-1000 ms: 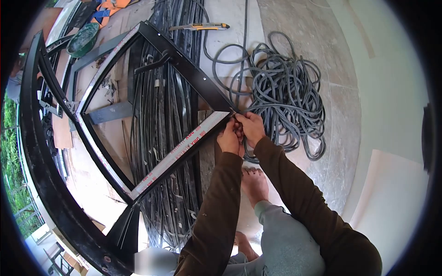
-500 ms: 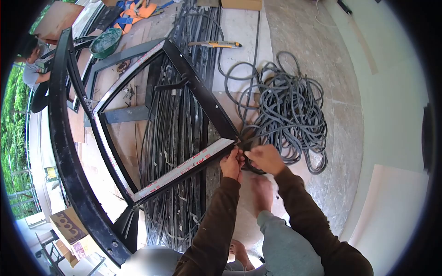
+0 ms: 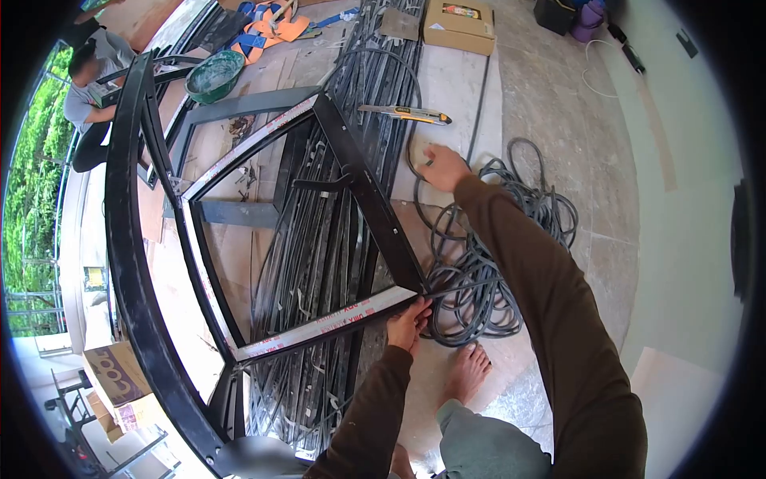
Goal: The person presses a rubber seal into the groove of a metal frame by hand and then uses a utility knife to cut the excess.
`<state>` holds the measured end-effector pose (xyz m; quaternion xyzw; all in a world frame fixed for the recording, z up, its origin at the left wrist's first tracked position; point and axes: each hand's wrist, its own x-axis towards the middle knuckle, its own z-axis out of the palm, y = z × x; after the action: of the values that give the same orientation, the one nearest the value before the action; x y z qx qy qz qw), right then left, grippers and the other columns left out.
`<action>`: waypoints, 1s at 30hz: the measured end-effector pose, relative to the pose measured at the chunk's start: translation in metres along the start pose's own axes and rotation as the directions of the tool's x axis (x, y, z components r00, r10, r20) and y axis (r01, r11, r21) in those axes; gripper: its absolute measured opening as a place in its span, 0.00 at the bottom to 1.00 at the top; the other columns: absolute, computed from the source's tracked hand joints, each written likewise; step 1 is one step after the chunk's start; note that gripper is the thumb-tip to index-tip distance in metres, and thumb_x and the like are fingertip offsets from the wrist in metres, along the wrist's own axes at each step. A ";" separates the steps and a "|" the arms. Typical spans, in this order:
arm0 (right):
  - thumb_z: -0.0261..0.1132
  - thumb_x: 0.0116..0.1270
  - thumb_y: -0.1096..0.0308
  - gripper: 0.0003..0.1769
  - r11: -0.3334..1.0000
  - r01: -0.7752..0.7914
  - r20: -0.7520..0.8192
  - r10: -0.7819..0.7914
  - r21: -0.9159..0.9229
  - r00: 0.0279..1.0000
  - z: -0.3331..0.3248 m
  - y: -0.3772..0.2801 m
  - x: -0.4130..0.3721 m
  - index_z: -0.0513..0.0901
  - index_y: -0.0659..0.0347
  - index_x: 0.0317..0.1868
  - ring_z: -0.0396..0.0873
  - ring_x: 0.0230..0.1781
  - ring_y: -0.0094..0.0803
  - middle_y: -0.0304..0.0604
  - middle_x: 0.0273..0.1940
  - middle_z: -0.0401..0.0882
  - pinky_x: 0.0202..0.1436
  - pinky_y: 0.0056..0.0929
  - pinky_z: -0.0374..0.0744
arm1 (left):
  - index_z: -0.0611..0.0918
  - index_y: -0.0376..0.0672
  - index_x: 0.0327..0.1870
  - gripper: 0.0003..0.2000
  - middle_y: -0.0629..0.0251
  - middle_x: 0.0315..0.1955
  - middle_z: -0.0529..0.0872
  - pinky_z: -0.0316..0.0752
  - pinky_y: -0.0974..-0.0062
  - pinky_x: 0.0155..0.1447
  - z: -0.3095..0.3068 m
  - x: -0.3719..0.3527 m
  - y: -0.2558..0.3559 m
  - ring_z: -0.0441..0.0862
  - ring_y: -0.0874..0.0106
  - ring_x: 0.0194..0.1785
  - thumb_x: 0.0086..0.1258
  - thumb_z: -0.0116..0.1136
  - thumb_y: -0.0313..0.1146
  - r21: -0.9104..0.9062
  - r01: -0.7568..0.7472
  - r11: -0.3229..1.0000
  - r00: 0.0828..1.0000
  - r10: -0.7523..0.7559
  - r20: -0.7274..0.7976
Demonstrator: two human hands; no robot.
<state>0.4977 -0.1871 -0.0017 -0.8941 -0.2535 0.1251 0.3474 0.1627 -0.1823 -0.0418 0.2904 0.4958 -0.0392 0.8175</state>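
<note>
My left hand (image 3: pixel 408 326) is closed at the lower right corner of a black metal frame (image 3: pixel 371 199), fingers pinched against its edge. White protective film with red print (image 3: pixel 327 323) covers the frame's lower bar. Out over the loose cable is my right hand (image 3: pixel 444 169), its fingers curled together; a small dark bit shows at the fingertips, too small to name. Beyond that hand lies a yellow-and-grey utility knife (image 3: pixel 407 115), apart from the fingers. A grey cable (image 3: pixel 487 279) lies in a tangled heap under my right forearm.
Long black strips (image 3: pixel 307 263) lie beneath the frame. A curved black beam (image 3: pixel 132 247) stands to the left. Farther off are a green bowl (image 3: pixel 215 77), orange-and-blue straps (image 3: pixel 275 28) and a cardboard box (image 3: pixel 459 25). A co-worker (image 3: pixel 92 104) crouches at far left.
My right hand has left the frame's corner and moved up and away over the cable, nearer the knife. My left hand stays at the corner. The view has shifted slightly.
</note>
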 end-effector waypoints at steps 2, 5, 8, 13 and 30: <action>0.66 0.60 0.61 0.23 1.000 -0.006 -0.001 0.006 -0.019 1.000 0.010 -0.005 0.042 0.80 0.66 0.52 0.77 0.56 0.52 0.56 0.50 0.81 0.60 0.42 0.76 | 0.84 0.45 0.48 0.12 0.66 0.45 0.88 0.73 0.76 0.46 0.003 -0.002 0.002 0.82 0.77 0.42 0.68 0.67 0.37 0.032 0.003 0.999 1.000 -0.003 0.014; 0.65 0.61 0.63 0.27 0.972 0.132 -0.218 -0.174 -0.195 0.960 0.037 0.010 0.101 0.74 0.64 0.60 0.68 0.66 0.50 0.53 0.59 0.75 0.64 0.45 0.73 | 0.84 0.44 0.49 0.12 0.66 0.45 0.88 0.73 0.77 0.46 0.004 0.001 0.001 0.83 0.76 0.44 0.67 0.67 0.35 0.020 0.008 1.000 1.000 -0.008 -0.009; 0.65 0.62 0.63 0.30 0.955 0.077 -0.213 -0.142 -0.287 0.967 0.050 0.019 0.140 0.69 0.58 0.64 0.64 0.69 0.48 0.49 0.63 0.71 0.66 0.52 0.70 | 0.84 0.43 0.48 0.11 0.67 0.43 0.88 0.73 0.76 0.47 0.005 0.003 0.007 0.84 0.72 0.46 0.68 0.65 0.32 0.035 0.027 0.999 0.998 -0.025 -0.052; 0.66 0.62 0.63 0.24 0.854 0.119 -0.123 -0.208 -0.507 0.970 0.039 0.027 0.119 0.75 0.56 0.58 0.77 0.57 0.48 0.46 0.51 0.81 0.56 0.57 0.73 | 0.83 0.43 0.47 0.09 0.68 0.43 0.86 0.73 0.73 0.48 0.004 0.000 0.002 0.85 0.70 0.47 0.68 0.65 0.31 0.011 0.041 0.999 0.998 -0.040 -0.057; 0.63 0.66 0.71 0.21 0.954 -0.199 0.341 0.115 0.225 0.933 -0.038 -0.016 -0.286 0.68 0.64 0.57 0.82 0.42 0.59 0.61 0.38 0.80 0.43 0.42 0.78 | 0.85 0.45 0.45 0.10 0.69 0.42 0.88 0.70 0.75 0.50 0.009 -0.002 0.003 0.83 0.77 0.43 0.65 0.67 0.33 0.047 -0.040 0.998 0.999 0.041 -0.017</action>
<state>0.2669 -0.3523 0.0506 -0.8265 -0.2159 0.3293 0.4024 0.1695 -0.1846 -0.0354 0.3198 0.4961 -0.0318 0.8066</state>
